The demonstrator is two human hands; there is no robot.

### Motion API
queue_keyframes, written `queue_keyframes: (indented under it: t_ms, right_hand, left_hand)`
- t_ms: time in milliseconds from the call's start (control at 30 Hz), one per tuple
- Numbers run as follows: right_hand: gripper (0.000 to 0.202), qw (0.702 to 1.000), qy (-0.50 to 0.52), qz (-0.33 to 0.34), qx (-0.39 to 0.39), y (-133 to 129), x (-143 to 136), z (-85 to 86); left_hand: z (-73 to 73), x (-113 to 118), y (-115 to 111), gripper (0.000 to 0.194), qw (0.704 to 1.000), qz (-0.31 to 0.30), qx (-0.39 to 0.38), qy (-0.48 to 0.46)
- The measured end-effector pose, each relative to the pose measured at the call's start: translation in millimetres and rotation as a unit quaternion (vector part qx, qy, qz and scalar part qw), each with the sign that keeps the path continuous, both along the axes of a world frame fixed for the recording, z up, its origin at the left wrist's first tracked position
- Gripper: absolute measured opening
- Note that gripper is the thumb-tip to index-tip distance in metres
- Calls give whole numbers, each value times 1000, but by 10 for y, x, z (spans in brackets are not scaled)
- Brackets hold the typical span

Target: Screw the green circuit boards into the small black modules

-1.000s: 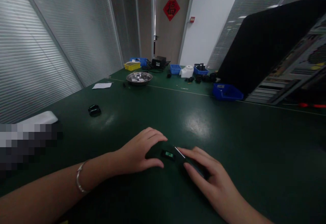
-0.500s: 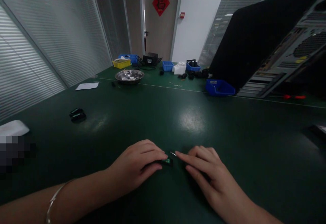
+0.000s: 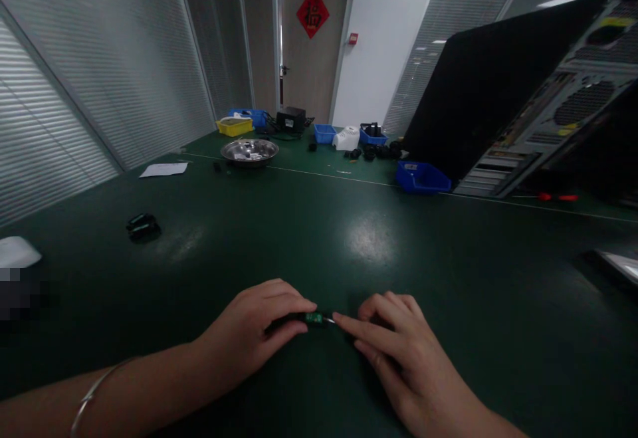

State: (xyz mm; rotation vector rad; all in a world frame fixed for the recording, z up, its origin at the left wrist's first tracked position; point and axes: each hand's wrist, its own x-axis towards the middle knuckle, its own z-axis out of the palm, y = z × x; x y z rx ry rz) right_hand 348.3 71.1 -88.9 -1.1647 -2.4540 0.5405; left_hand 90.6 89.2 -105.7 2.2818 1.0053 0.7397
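My left hand (image 3: 262, 322) pinches a small green circuit board with dark edges (image 3: 314, 318) between thumb and fingers, low over the green tabletop. The left end of the board is hidden by the fingers. From the right, my right hand (image 3: 399, 341) holds a slim, pointed metal tool (image 3: 329, 320) under its index finger. Its bright tip meets or nearly meets the right end of the board. The rest of the tool is covered by the hand, so its kind does not show.
Small black parts (image 3: 143, 226) lie at left, near a white paper (image 3: 163, 169). Farther back are a metal bowl (image 3: 249, 151) with pieces in it, a yellow bin (image 3: 234, 127) and a blue bin (image 3: 423, 179). A large black computer case (image 3: 478, 86) stands at right.
The metal tip has come left and down to the board's right end, where a gap was before. The board now shows more of its green face. Both hands sit slightly farther left in view.
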Motion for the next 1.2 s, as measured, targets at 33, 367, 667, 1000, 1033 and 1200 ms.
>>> queue_keyframes:
  t_ms: [33, 367, 667, 1000, 1033, 1200]
  right_hand:
    - [50, 1000, 2, 0, 2, 1, 0, -3]
    - [50, 999, 27, 14, -23, 6, 9, -19]
    - [46, 994, 101, 1, -41, 14, 12, -31]
    - [42, 987, 142, -15, -73, 10, 19, -69]
    - [42, 987, 145, -15, -72, 9, 20, -70]
    - [42, 984, 163, -20, -72, 1, 16, -73]
  left_hand:
    - [5, 4, -7, 25, 1000, -5, 0, -1]
    - [-17, 4, -9, 25, 997, -11, -34, -72]
    - [22, 15, -24, 27, 996, -5, -63, -65]
    - [71, 23, -92, 38, 998, 5, -57, 12]
    - [87, 23, -95, 34, 999, 5, -51, 17]
    - [105, 26, -70, 42, 999, -26, 10, 22]
